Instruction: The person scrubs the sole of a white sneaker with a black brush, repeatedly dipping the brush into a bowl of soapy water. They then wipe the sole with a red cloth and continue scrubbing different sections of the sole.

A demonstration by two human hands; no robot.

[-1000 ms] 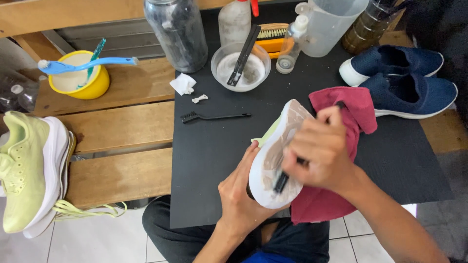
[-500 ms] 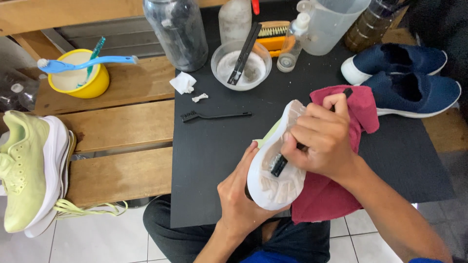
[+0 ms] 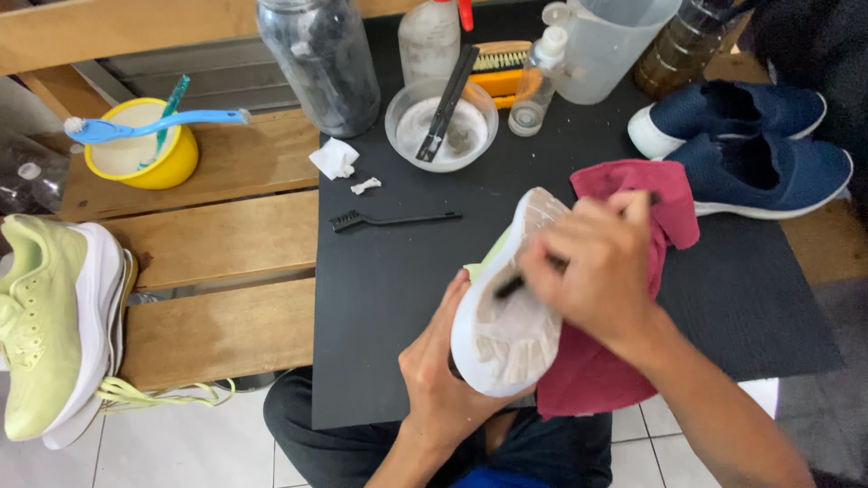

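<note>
My left hand grips a pale yellow-green sneaker from below, its white sole turned up toward me. My right hand is closed on a small dark brush whose head rests on the middle of the sole; the hand is motion-blurred. A dark red cloth lies under the shoe and drapes off the near edge of the black mat.
A slim black brush, clear bowl with a black tool, jar, spray bottle, wooden brush and jug sit at the mat's far side. Two navy shoes lie at right. Yellow bowl with toothbrushes and the matching sneaker are on the wooden slats at left.
My right hand has slid the brush along the sole, up toward the toe and back to the middle. The left hand keeps the shoe tilted the same way.
</note>
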